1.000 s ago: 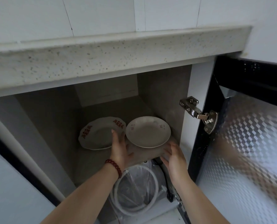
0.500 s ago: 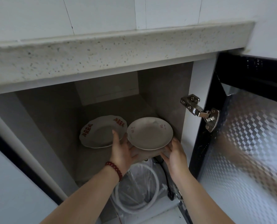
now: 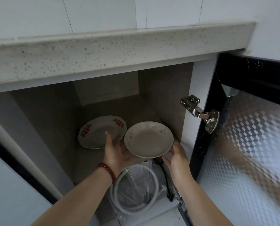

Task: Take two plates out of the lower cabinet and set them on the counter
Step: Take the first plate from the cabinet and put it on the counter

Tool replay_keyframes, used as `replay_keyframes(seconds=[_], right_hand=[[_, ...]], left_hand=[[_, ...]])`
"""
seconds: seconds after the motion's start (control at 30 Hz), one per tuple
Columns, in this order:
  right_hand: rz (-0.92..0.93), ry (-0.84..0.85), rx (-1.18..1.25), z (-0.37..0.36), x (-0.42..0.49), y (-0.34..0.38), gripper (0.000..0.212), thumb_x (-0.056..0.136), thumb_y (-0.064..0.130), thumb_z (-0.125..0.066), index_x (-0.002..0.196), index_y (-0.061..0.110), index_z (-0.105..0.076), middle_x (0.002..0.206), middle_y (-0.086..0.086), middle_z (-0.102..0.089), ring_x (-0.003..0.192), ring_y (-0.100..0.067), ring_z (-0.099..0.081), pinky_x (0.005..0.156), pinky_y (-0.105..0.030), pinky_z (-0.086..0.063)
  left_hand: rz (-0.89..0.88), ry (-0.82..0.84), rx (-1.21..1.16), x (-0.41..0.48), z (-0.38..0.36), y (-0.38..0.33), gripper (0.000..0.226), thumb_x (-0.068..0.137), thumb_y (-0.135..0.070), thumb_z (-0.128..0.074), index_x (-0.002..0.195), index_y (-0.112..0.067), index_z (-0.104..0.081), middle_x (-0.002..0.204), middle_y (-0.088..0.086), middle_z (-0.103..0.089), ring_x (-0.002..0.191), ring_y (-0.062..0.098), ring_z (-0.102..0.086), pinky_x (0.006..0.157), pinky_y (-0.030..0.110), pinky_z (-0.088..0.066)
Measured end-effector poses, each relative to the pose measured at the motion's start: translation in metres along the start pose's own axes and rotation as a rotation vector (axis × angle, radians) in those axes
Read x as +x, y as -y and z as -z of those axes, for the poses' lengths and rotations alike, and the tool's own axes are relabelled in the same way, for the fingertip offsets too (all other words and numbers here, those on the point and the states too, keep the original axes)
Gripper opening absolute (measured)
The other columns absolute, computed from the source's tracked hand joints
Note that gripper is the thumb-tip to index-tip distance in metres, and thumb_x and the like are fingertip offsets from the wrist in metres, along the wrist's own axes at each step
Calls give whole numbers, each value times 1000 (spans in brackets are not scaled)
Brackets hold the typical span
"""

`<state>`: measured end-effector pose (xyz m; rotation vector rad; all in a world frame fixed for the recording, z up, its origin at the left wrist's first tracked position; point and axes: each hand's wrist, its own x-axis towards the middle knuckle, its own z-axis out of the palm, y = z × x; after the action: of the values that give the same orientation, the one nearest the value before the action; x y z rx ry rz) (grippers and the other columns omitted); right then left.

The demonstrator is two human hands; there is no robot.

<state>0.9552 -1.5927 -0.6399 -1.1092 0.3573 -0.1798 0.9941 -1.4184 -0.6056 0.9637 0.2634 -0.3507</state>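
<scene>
fingers of the left hand [image 3: 118, 152] spread flat under the near-left rim of the floral plate [image 3: 148, 139], palm up, one finger extended toward the second plate behind; right hand [image 3: 176, 158] cups the plate's near-right rim from below, fingers curled under, tips hidden, so grip is a two-hand cradle rather than a pinch. compared with half a second and one second ago: floral plate sits higher and nearer the cabinet mouth, tilted slightly toward the camera, and both hands have closed in from hovering near it to bearing it. judgement: first plate is lifted clear of the shelf and is on its way out; roughly the first quarter of the task. red-lettered plate [image 3: 101, 132] lies on the cabinet floor [image 3: 57, 136], further back and to the left, untouched, just behind the extended left finger; whether finger touches it cannot be told. counter edge [image 3: 119, 51], pale speckled stone, overhangs directly above the opening; its top is barely in view, so landing space unknown. judgement: plate must come forward before rising, or its far rim may catch the overhang. cabinet interior grey, dim. open door [image 3: 250, 144] at right, black frame, patterned reflective panel, metal hinge [image 3: 201, 111] close to the right hand's path. coiled white hose [image 3: 136, 190] and clear plastic sit below the hands. white tiled wall above counter. bead bracelet [image 3: 107, 170] on left wrist
</scene>
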Motion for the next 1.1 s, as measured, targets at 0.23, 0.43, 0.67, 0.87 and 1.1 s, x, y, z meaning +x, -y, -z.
replay_keyframes(seconds=[0.23, 0.43, 0.67, 0.87, 1.1], right_hand=[[-20, -25, -54, -4, 4, 1, 38, 97, 29, -37, 134, 24, -48, 120, 5, -56, 98, -4, -55, 93, -35, -45], [-30, -43, -130, 3, 6, -5, 37, 94, 35, -38, 129, 30, -51, 124, 3, -58, 108, -15, -57, 95, -41, -47], [-78, -89, -95, -3, 11, 3, 36, 93, 31, -39, 124, 21, -55, 122, -9, -61, 108, -26, -58, 98, -48, -46], [-89, -107, -57, -2, -3, 9, 24, 94, 28, -39, 101, 25, -62, 102, -2, -64, 92, -19, -60, 89, -44, -48], [-247, -197, 61, -14, -57, 51, 20, 94, 35, -46, 102, 25, -62, 97, -1, -67, 88, -18, -62, 66, -33, -50]], left_hand=[[11, -56, 61, 2, -3, -13, 83, 82, -73, -28, 147, -22, -20, 139, 13, -46, 117, 34, -49, 68, 42, -47], [13, -75, 55, 6, 3, -10, 81, 81, -74, -28, 144, -21, -29, 120, 8, -57, 100, 29, -55, 70, 43, -47], [69, -47, 63, 2, 2, -14, 85, 80, -76, -26, 145, -21, -29, 141, 10, -46, 122, 33, -45, 88, 51, -44], [108, -5, -28, -13, 1, -13, 82, 77, -78, -28, 141, -28, -34, 136, 8, -49, 99, 32, -55, 63, 47, -53], [147, -72, 36, -65, -11, -34, 75, 80, -76, -22, 141, -34, -33, 142, 4, -45, 120, 31, -47, 89, 50, -43]])
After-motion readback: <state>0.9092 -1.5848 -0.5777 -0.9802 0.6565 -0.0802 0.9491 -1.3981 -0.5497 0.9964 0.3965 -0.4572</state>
